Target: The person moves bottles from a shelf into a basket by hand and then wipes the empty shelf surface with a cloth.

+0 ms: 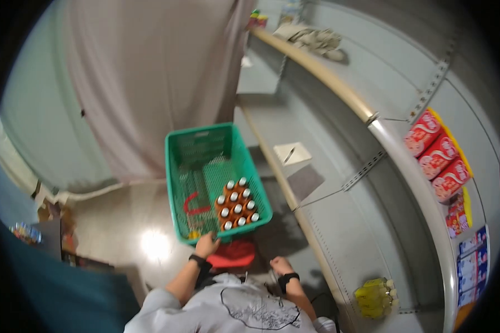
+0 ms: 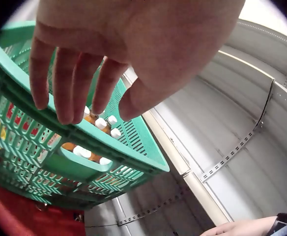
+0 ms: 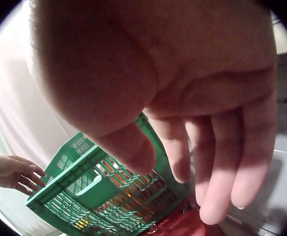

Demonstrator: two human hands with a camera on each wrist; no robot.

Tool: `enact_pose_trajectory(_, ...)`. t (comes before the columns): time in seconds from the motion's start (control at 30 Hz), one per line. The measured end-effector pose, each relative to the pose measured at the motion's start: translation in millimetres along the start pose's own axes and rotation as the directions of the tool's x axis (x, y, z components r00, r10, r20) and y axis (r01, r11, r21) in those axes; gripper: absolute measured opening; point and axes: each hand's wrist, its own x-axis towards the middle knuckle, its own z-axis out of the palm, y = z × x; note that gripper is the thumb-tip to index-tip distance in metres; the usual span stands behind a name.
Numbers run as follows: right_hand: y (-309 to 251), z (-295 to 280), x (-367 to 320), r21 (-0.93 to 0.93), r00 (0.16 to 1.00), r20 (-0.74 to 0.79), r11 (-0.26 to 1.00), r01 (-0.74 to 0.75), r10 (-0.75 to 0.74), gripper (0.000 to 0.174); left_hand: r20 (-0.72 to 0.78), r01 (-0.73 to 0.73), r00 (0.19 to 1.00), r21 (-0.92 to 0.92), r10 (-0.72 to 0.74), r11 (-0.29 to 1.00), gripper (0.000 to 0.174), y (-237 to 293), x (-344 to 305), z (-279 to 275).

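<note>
A green plastic basket (image 1: 171, 183) stands in front of the person, with slatted walls. Inside, a block of several brown bottles (image 1: 237, 209) with white caps fills its near right corner. My left hand (image 1: 206, 245) is at the basket's near rim; in the left wrist view its loosely bent fingers (image 2: 64, 93) overlap the rim, holding nothing. My right hand (image 1: 282, 266) hangs near the body, right of the basket, its fingers (image 3: 222, 167) relaxed and nothing in its grasp.
A red object (image 1: 231, 255) sits below the basket's near end. Along the right runs a grey shelf (image 1: 366, 222) bearing a notepad with a pen (image 1: 292, 154) and yellow bottles (image 1: 374, 298). Red packages (image 1: 440, 157) stand higher on the right. Curtains (image 1: 155, 83) hang behind and left.
</note>
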Motion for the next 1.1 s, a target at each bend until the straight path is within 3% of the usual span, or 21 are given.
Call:
enact_pose_trajectory(0.07, -13, -9, -9, -0.052, 0.992, 0.040, 0.992, -0.119, 0.121, 0.028, 0.040, 0.015, 0.999, -0.001, -0.015, 1.000, 0.033, 2, 4, 4)
enact_pose_trajectory(0.17, -16, -9, -12, -0.111, 0.995, -0.052, 0.989, -0.094, 0.089, 0.028, 0.103, -0.067, 0.993, 0.077, 0.059, 0.995, 0.034, 29, 4, 0)
enact_pose_trajectory(0.23, -38, -18, -18, -0.141, 0.960, -0.281, 0.990, -0.028, -0.013, 0.025, 0.114, -0.120, 0.987, 0.081, 0.110, 0.989, 0.033, 43, 9, 1)
enact_pose_trajectory(0.33, -62, -31, -26, -0.034, 0.915, -0.402, 0.998, -0.049, 0.031, 0.023, 0.157, -0.177, 0.974, 0.070, 0.164, 0.982, 0.032, 63, 16, 2)
enact_pose_trajectory(0.4, -54, -27, -18, -0.009, 0.831, -0.555, 0.999, 0.044, -0.041, 0.020, 0.118, -0.267, 0.956, -0.027, 0.269, 0.963, 0.030, 64, 24, 11)
enact_pose_trajectory(0.43, -52, -30, -18, -0.008, 0.798, -0.598, 0.996, 0.090, -0.077, 0.020, 0.177, -0.296, 0.940, 0.001, 0.291, 0.955, 0.030, 71, 25, 9)
enact_pose_trajectory(0.6, -40, -50, -33, 0.066, 0.631, -0.775, 0.991, 0.118, -0.024, 0.019, 0.241, -0.475, 0.843, -0.088, 0.481, 0.876, 0.025, 106, 34, 17)
enact_pose_trajectory(0.73, -29, -72, -59, 0.198, 0.588, -0.795, 0.980, 0.016, 0.151, 0.021, 0.345, -0.542, 0.752, -0.161, 0.561, 0.825, 0.026, 122, 51, 42)
enact_pose_trajectory(0.87, -10, -86, -82, 0.310, 0.516, -0.798, 0.946, -0.091, 0.311, 0.018, 0.459, -0.540, 0.686, -0.198, 0.564, 0.818, 0.026, 178, 34, 44)
enact_pose_trajectory(1.1, 16, -91, -114, 0.437, 0.362, -0.814, 0.890, -0.133, 0.454, 0.018, 0.513, -0.599, 0.598, -0.225, 0.616, 0.769, 0.027, 199, 25, 63)
